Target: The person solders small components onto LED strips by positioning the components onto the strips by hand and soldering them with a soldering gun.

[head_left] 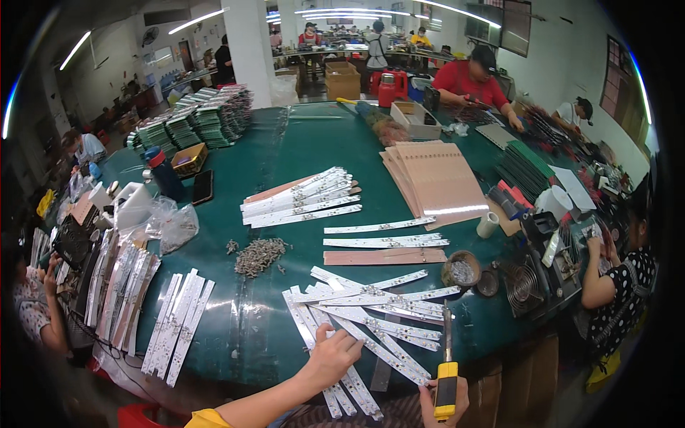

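Observation:
Long white circuit board strips (389, 332) lie crossed in a loose pile in front of me. My left hand (335, 354) rests over the pile's left side, fingers bent and closed; what they hold, if anything, is hidden. My right hand (451, 405), at the front edge, is closed around the yellow and black handle of a soldering iron (447, 389). Its metal shaft points away from me, the tip close to a round pot (462, 269) with silvery bits inside. One strip's near end reaches the right thumb. A heap of small metallic parts (260, 257) sits left of the pile.
More strips (303, 198) lie mid-table, with others (178, 324) at left. Tan board sheets (437, 178) are stacked right of centre. A coiled metal stand (524, 285) stands at right, a dark bottle (164, 175) at left. Co-workers sit around the green table (314, 143).

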Tool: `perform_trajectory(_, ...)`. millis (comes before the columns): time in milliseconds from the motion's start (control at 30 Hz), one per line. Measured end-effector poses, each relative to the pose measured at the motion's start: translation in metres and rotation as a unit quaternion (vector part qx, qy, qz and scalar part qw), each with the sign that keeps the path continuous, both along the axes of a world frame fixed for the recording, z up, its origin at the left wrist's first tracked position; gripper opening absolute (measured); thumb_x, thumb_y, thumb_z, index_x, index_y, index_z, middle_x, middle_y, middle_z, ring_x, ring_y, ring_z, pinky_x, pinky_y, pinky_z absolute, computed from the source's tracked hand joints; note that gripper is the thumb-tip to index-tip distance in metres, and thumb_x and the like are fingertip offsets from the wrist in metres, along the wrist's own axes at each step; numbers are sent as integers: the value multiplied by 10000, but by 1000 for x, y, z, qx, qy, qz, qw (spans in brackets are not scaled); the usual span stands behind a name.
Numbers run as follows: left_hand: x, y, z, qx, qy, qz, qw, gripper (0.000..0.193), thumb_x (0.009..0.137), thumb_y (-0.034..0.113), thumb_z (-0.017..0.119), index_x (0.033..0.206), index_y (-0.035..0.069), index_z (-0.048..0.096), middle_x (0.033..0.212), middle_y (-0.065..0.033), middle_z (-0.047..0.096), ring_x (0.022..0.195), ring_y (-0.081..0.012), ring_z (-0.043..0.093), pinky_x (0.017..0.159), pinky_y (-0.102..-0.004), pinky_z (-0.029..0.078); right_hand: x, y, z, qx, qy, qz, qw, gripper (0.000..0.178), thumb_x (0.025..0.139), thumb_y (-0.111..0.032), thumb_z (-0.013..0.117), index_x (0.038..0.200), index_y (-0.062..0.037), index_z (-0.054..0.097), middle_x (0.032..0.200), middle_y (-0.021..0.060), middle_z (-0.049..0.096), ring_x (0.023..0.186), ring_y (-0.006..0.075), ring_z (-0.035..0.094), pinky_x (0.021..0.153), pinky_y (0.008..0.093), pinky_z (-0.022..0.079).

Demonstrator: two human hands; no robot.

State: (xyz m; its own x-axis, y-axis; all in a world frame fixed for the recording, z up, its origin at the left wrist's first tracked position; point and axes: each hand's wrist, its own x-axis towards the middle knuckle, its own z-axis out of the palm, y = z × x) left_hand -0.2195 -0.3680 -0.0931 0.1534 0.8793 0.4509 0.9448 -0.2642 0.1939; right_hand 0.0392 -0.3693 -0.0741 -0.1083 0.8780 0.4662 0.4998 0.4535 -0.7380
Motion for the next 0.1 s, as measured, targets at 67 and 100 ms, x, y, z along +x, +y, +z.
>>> perform_trajectory(67,0,-2,-3,6,-12,9,1000,188,752,135,725,933,97,695,790,24,624,807,-144,583,880,-450,336,2,-4,-7,-106,16,-35,994,467,634,32,807,1000,-43,527,802,82,626,675,157,610,683,316,497)
perform_trajectory(100,-2,-2,-8,0,-34,-2,999,211,765,137,717,971,101,691,797,19,633,804,-148,584,880,-442,341,3,-4,-8,-96,12,-29,995,491,640,25,810,1032,-53,524,819,100,628,674,180,619,688,317,500)
